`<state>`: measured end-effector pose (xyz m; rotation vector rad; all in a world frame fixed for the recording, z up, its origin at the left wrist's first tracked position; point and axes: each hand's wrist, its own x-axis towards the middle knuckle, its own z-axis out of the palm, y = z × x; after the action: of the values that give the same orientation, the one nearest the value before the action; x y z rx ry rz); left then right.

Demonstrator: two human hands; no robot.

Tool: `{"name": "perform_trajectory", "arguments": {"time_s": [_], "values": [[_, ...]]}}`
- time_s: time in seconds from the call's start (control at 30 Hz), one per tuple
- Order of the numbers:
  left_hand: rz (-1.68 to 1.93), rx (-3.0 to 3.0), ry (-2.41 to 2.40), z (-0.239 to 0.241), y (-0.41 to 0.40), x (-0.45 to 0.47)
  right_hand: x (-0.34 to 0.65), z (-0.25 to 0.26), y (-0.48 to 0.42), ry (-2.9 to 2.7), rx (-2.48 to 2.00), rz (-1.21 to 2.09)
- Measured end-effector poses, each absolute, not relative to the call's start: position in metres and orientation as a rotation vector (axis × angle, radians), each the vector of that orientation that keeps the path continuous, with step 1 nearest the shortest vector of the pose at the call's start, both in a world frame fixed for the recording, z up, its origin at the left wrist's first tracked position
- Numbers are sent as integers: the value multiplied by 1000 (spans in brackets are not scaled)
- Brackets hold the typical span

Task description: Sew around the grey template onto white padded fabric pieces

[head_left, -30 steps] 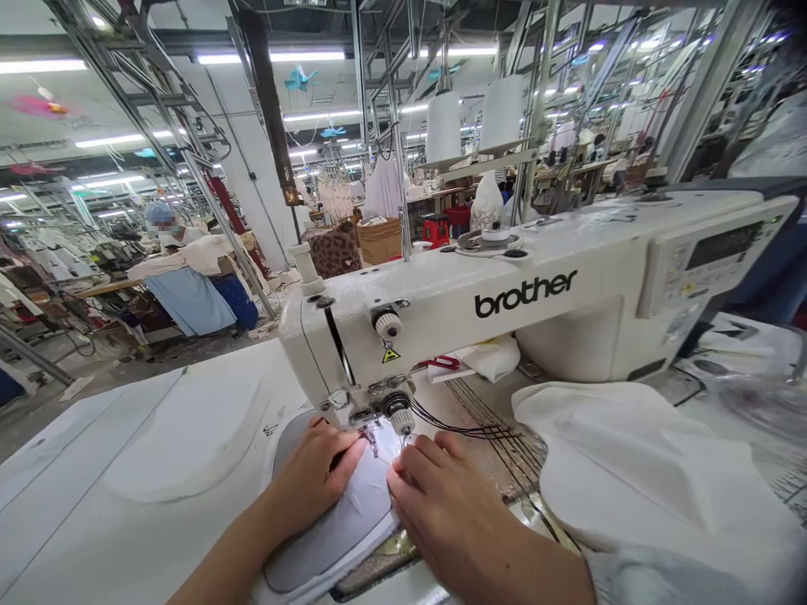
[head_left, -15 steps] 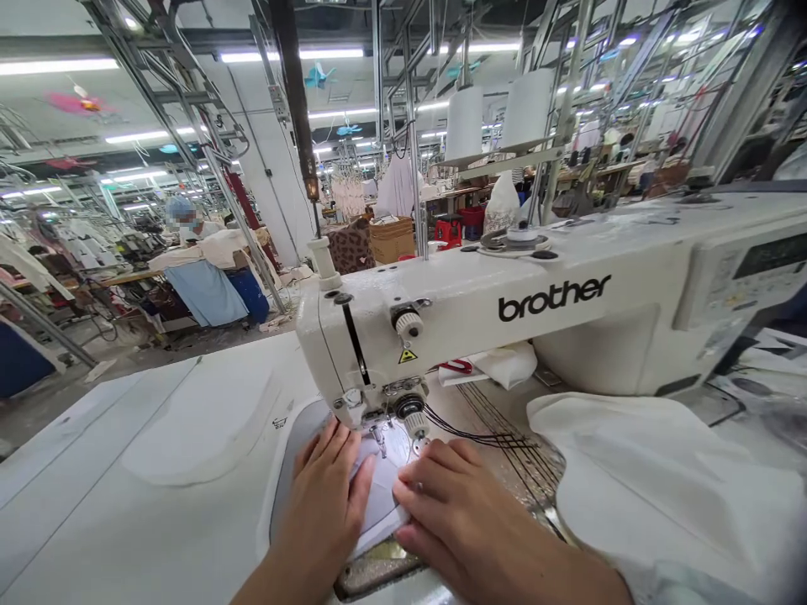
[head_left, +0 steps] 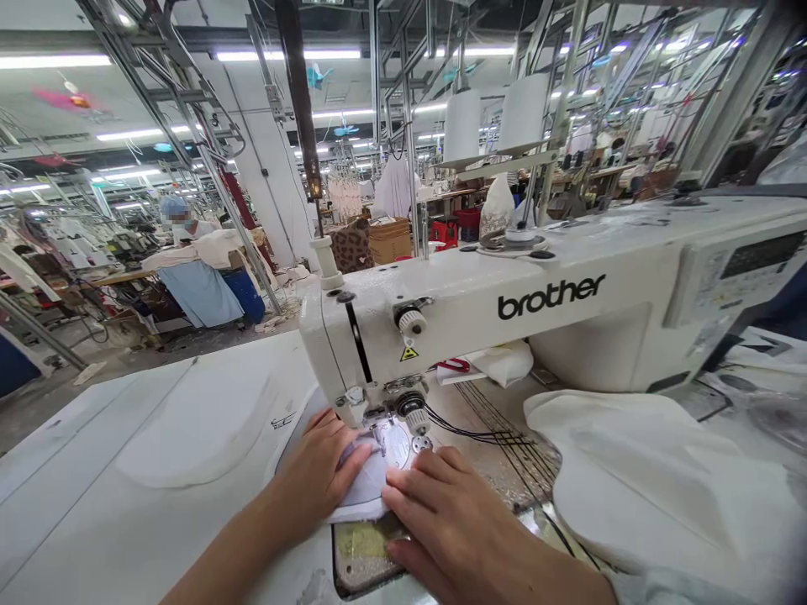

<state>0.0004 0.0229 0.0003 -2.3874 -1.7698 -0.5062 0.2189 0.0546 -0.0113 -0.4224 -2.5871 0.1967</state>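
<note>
Sewing judged underway, unfinished: fabric piece (head_left: 364, 494) set under presser foot (head_left: 381, 439), not yet freed. Left hand (head_left: 323, 464): fingers spread, pressed flat on fabric, nothing gripped. Right hand (head_left: 445, 512): fingers half-curled at fabric's edge, grip cannot be told. Stitched and unstitched lengths hidden.

Bright tube lights (head_left: 287, 55) line the ceiling (head_left: 34, 15) above me, with a blurred pink fan (head_left: 71, 99) to my left and a blue fan (head_left: 319, 76) farther off. A white wall (head_left: 271, 151) stands beyond a grey floor (head_left: 170, 357). Far left I see a worktable (head_left: 126, 276) draped with light-blue cloth (head_left: 200, 294); far ahead, a cardboard box (head_left: 391, 242) sits left of a red stool (head_left: 445, 234).
</note>
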Motion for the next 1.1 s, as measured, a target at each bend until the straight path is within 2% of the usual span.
{"name": "perform_trajectory", "arguments": {"time_s": [0.27, 0.6, 0.8, 1.1], "values": [[-477, -2484, -1809, 3, 35, -10, 217, -15, 53, -2609, -430, 124], [-901, -2630, -1896, 8, 2, 7, 217, -20, 55, -2544, -449, 108], [-942, -2687, -1868, 7, 3, 6, 215, -24, 55, -2415, -507, -13], [-1006, -2664, -1918, 4, 4, 5, 215, -21, 54, -2383, -520, 17]]}}
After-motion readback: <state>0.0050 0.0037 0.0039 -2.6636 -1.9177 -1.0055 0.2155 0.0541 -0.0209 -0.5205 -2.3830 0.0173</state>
